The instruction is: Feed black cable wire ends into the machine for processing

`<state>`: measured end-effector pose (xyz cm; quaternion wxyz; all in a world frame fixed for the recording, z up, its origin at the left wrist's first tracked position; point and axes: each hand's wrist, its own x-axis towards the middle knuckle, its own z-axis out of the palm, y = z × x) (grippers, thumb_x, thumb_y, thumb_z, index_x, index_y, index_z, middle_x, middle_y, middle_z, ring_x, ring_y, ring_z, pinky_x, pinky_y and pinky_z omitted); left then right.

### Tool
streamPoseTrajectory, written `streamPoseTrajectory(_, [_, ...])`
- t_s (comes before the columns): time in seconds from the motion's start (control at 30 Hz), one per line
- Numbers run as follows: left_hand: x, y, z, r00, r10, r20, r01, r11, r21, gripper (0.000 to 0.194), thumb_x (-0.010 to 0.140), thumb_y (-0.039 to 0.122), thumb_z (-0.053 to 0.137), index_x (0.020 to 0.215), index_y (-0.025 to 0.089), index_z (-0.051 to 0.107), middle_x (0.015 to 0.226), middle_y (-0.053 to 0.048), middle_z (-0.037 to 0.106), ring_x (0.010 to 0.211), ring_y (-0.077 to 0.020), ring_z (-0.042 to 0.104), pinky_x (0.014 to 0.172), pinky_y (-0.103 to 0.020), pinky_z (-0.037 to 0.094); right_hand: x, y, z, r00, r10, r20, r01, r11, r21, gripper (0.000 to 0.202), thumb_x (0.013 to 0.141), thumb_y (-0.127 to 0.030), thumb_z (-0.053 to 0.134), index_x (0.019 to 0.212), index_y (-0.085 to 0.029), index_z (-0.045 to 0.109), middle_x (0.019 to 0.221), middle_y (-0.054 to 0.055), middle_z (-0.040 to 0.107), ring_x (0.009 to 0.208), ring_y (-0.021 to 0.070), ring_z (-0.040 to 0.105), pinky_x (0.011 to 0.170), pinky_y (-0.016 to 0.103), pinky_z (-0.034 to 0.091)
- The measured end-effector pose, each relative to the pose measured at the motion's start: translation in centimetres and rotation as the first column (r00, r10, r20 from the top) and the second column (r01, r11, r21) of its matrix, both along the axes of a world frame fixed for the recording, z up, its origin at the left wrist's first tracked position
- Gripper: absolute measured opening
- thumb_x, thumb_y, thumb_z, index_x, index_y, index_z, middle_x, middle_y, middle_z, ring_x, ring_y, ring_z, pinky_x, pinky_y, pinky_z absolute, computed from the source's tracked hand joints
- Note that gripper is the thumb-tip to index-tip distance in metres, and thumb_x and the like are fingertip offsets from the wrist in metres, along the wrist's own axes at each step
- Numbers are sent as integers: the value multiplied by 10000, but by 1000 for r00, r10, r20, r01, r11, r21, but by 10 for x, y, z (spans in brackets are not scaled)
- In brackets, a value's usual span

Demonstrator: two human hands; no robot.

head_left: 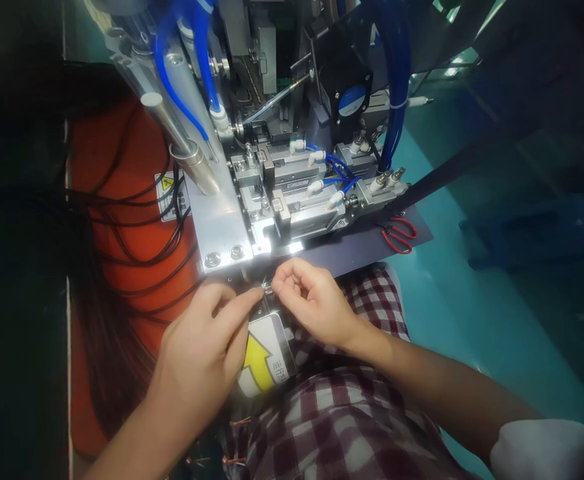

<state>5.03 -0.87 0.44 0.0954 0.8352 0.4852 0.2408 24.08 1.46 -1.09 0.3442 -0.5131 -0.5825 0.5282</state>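
Observation:
Small thin wire ends (267, 288) lie between my two hands at the front edge of a metal machine (227, 227). My left hand (207, 333) has its thumb and fingers closed at the left side of these wire ends; what its fingertips grip is hidden. My right hand (317, 300) is pinched at their right side, its fingers curled together. Just below the fingertips is a white label (267, 353) with a yellow arrow.
Black cables (137, 257) cross the orange surface (89, 150) at left. Pneumatic cylinders (312, 217) with blue tubes stand beyond my hands. Red-handled scissors (399, 235) rest on the grey plate at right. Several wires (235, 460) hang near the checkered cloth (332, 420).

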Motion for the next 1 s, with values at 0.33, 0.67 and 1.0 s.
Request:
streamPoseTrajectory(0.33, [1,-2,1,1000,-23,3,22,1000,5,258,940,118,489,1118,109,675,868,-30,519,731,-123,570,640,-226,471,-6,8,9,989,-59,-137,-11,885,-466,142,866,-217,531,730,-174,537,483,-98,412,422,61,344,433,201,272])
streamPoseTrajectory(0.67, [0,-1,-1,1000,-6,14,6,1000,1,255,944,120,485,1117,124,672,867,-23,515,734,-120,568,620,-217,461,1,-2,12,995,-93,47,97,992,-82,99,854,-268,606,820,-177,621,563,-66,491,502,81,439,503,222,353])
streamPoseTrajectory(1.0, [0,-3,-1,1000,6,21,-6,1000,-5,248,951,127,485,1122,152,663,859,-13,520,715,-110,574,593,-210,458,-4,0,6,995,-25,98,25,1000,10,84,882,-229,549,808,-190,563,569,-67,497,509,89,453,531,236,353])
